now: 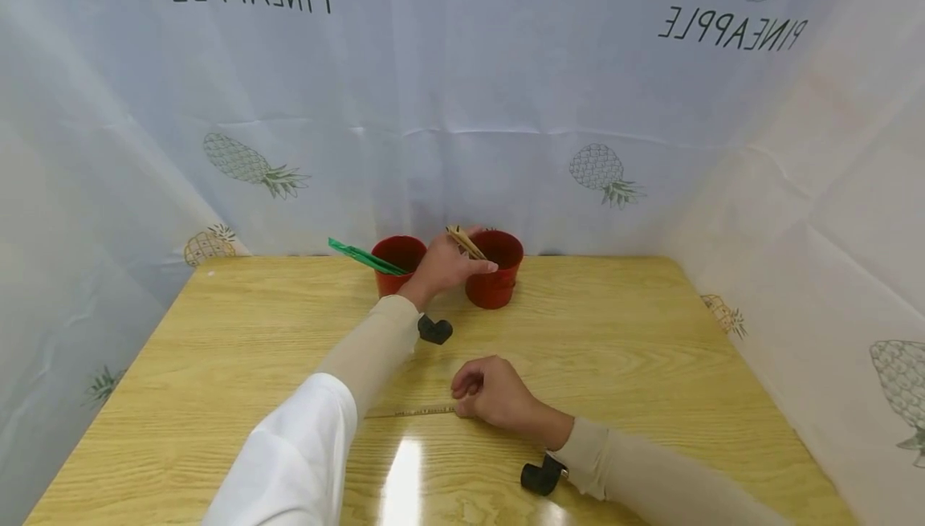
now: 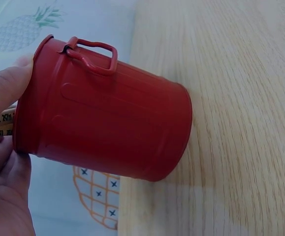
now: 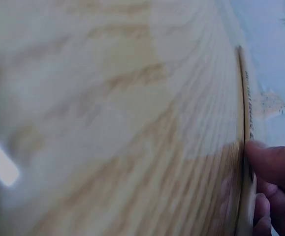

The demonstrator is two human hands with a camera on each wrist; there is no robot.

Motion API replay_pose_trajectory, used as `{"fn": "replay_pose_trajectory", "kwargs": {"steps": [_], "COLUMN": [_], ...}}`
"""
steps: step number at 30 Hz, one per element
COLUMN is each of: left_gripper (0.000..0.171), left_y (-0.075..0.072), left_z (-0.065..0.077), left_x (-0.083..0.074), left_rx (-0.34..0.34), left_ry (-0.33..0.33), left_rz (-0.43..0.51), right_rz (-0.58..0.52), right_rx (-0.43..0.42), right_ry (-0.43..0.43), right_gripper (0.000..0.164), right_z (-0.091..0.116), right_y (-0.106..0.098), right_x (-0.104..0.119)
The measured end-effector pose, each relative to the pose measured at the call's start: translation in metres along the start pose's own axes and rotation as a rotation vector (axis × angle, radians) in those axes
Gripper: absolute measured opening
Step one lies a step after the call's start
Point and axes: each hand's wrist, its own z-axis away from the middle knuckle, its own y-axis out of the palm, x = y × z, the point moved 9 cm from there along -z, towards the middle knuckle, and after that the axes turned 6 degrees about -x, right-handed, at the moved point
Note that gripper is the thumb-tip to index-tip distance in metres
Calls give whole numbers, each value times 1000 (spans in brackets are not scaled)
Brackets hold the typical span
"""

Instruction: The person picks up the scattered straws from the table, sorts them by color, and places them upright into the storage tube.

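Note:
My left hand (image 1: 444, 267) is at the mouth of the right-hand red bucket (image 1: 493, 291), thumb and fingers on opposite parts of its rim in the left wrist view. This bucket (image 2: 108, 108) has a small wire handle on its side. Tan packets (image 1: 466, 242) with printed characters jut from it beside that hand. Nearer the front, my right hand (image 1: 499, 397) pinches one end of a long, narrow tan packet (image 1: 422, 411) lying along the table. Dark printing runs down this strip in the right wrist view, where the thumb (image 3: 275, 160) presses its edge.
Left of my left hand stands another red bucket (image 1: 386, 282), with green sticks or packets (image 1: 361, 256) leaning out of it. A pale curtain (image 1: 462, 68) printed with pineapples hangs behind the wooden table (image 1: 614, 333) and along its sides.

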Motion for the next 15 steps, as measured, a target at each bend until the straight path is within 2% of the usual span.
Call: {"fn": "replay_pose_trajectory", "kwargs": {"steps": [9, 12, 15], "left_gripper": [73, 73, 73], "left_y": [0, 0, 1], "left_z": [0, -1, -1], "left_x": [0, -1, 0], "left_rx": [0, 0, 5], "left_ry": [-1, 0, -4], "left_rz": [-17, -21, -25], "right_rz": [259, 311, 316], "right_rx": [127, 179, 231], "right_ry": [-172, -209, -244], "right_gripper": [20, 19, 16], "right_z": [1, 2, 6], "right_y": [5, 3, -1], "right_x": [13, 12, 10]}}
